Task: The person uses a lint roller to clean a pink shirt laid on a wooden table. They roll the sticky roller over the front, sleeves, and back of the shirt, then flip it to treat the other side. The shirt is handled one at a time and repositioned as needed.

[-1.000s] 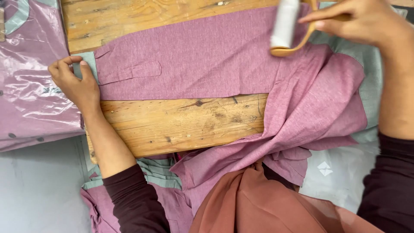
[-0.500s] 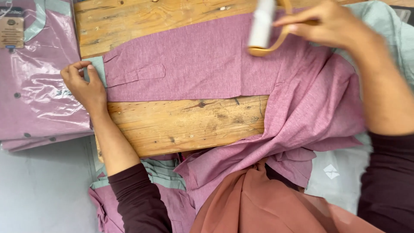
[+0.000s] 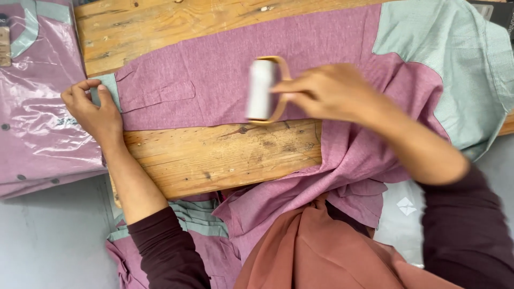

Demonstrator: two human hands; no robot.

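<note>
One lint roller (image 3: 261,89) gripped in right hand (image 3: 326,93); left hand (image 3: 96,112) fingers pinning one mauve shirt (image 3: 214,69).

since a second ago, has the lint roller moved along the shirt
Yes. The lint roller in the right hand has travelled along the purple shirt toward its cuff end, nearer the chest pocket and left hand.

You've got a mauve shirt (image 3: 214,85) spread flat across the wooden table, chest pocket up, sage-green cuff at its left end and a sage panel at the right; its lower part hangs over the near edge. On it lies a lint roller (image 3: 261,89), white drum, tan curved handle, blurred.
</note>
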